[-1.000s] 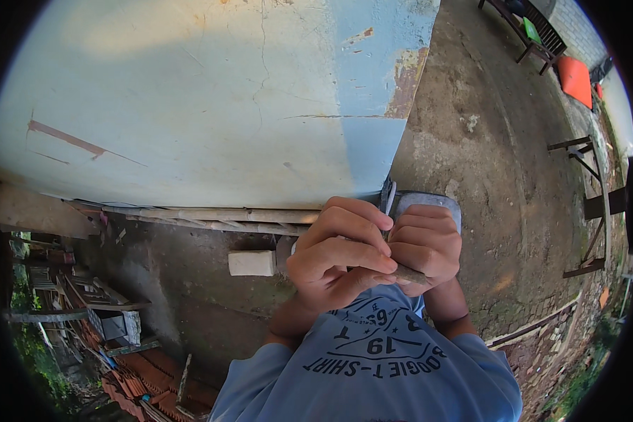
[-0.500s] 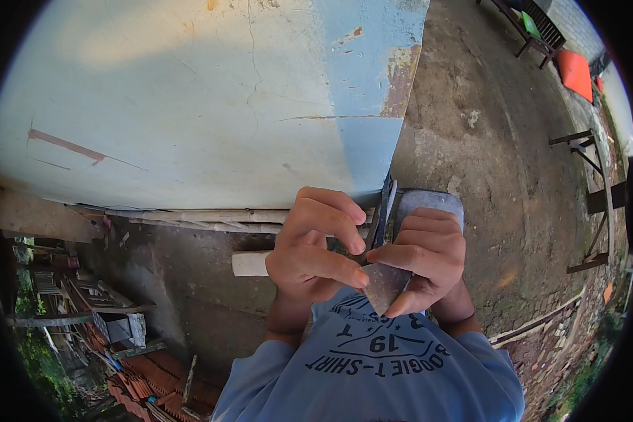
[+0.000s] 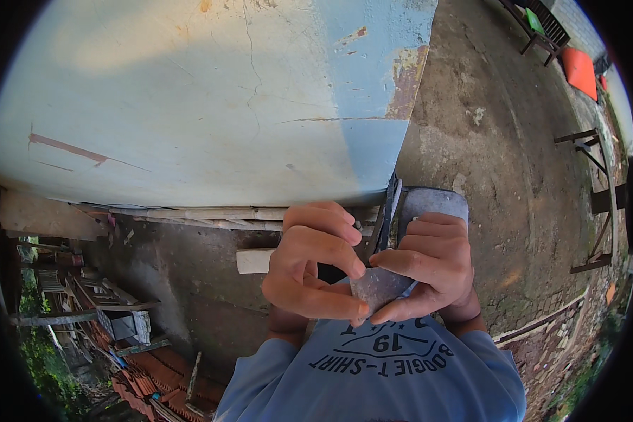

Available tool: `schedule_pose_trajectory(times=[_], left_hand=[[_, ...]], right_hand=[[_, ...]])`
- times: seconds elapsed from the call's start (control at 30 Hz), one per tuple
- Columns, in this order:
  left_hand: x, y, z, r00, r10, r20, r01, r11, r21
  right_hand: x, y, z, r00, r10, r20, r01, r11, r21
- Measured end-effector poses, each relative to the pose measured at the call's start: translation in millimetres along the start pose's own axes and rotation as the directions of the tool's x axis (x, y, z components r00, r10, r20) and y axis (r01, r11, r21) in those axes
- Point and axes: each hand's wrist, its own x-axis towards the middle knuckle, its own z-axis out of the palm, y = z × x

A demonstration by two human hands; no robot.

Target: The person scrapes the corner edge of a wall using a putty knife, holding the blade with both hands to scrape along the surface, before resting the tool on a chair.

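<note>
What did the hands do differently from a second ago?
The left hand slid off toward the left, uncovering the grey stone-like piece; now only its fingertips pinch the piece. The right hand still grips the piece and the flat grey tool. The blue wall is unchanged.

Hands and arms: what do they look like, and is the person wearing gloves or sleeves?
No gloves: the left hand and right hand are bare, with no rings or watch showing. The forearms are bare too. Short light blue sleeves belong to a T-shirt with dark printed lettering.
</note>
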Motion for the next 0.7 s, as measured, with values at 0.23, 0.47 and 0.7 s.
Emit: schedule_pose_trajectory(times=[0.23,0.47,0.7], left_hand=[[1.4,-1.3,-2.0,0.999,-0.005,0.039,0.008,0.997,-0.072],[-14.4,-46.6,-8.7,0.953,-0.206,-0.223,0.108,0.917,-0.383],[-21.2,-88.2,53.5,0.845,-0.520,-0.126,0.491,0.847,-0.203]], right_hand=[[-11.3,13.5,13.3,0.992,0.104,0.067,-0.121,0.926,0.358],[-24.6,35.7,27.7,0.705,0.704,0.085,-0.549,0.467,0.693],[11.6,57.6,41.4,0.577,0.796,-0.181,-0.428,0.483,0.764]])
